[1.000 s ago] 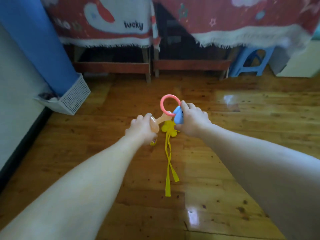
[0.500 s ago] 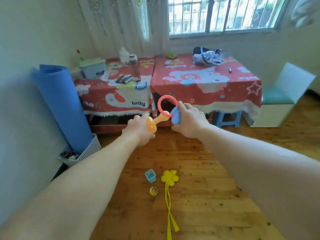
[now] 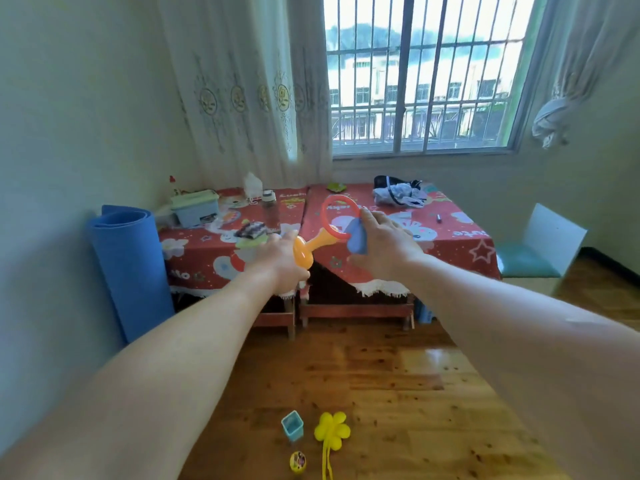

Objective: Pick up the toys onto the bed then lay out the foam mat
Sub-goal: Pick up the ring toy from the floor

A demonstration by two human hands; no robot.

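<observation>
on the floor in front of the red-clothed table (image 3: 450, 244), nearest you, lie a small yellow round toy (image 3: 298, 462), a yellow flower toy (image 3: 331, 430) with a strap, and a blue cup (image 3: 292, 424), all close together. short of the table's front edge, your left hand (image 3: 280, 263) curls round the orange bulb end of a rattle (image 3: 304, 252). your right hand (image 3: 384, 247) grips a blue toy (image 3: 356, 239), thumb by the rattle's pink ring (image 3: 327, 216). the rolled blue foam mat (image 3: 128, 271) stands upright just left of the table, against the wall. a barred window (image 3: 415, 74) sits behind the table.
</observation>
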